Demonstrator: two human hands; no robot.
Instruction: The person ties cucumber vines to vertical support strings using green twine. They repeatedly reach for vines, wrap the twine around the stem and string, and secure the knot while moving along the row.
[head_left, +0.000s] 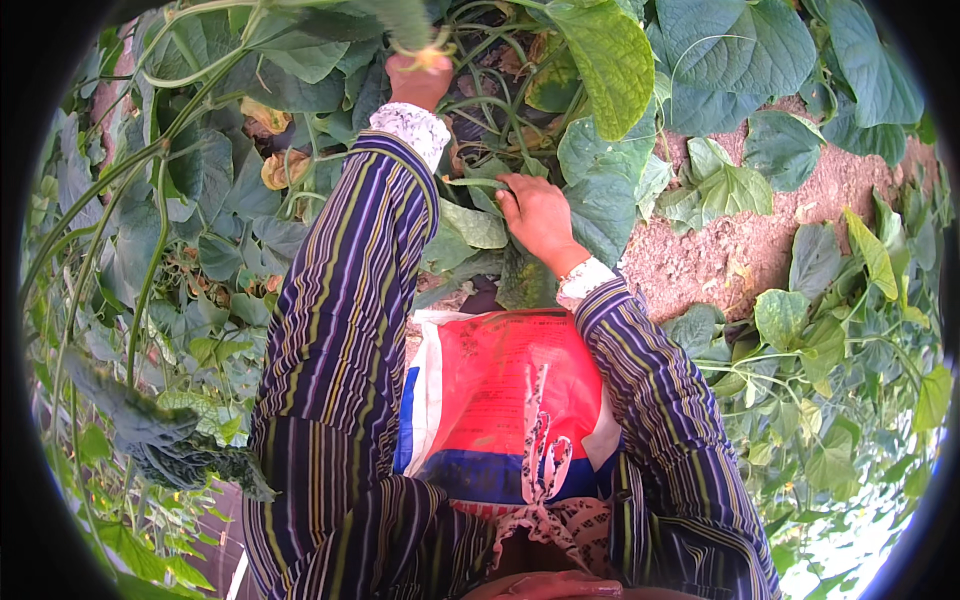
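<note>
Among the vine leaves at the top centre is my left hand (420, 79), partly hidden behind a blurred cucumber (401, 26) with a yellow flower at its tip. Whether its fingers hold anything cannot be made out. Lower and to the right, my right hand (536, 214) has its fingers curled at the end of a thin green stem or small fruit (474, 182), beside a broad leaf (600, 217). A red, white and blue printed sack (510, 375) lies against my body between my forearms, with a patterned fabric tie (536, 450) over it.
Long vine stems (161, 217) climb on the left, near a dark crinkled leaf (172, 442). Yellowed leaves (285, 169) hang by my left sleeve. A strip of bare reddish soil (712, 247) runs on the right, with more leafy vines (810, 330) beyond it.
</note>
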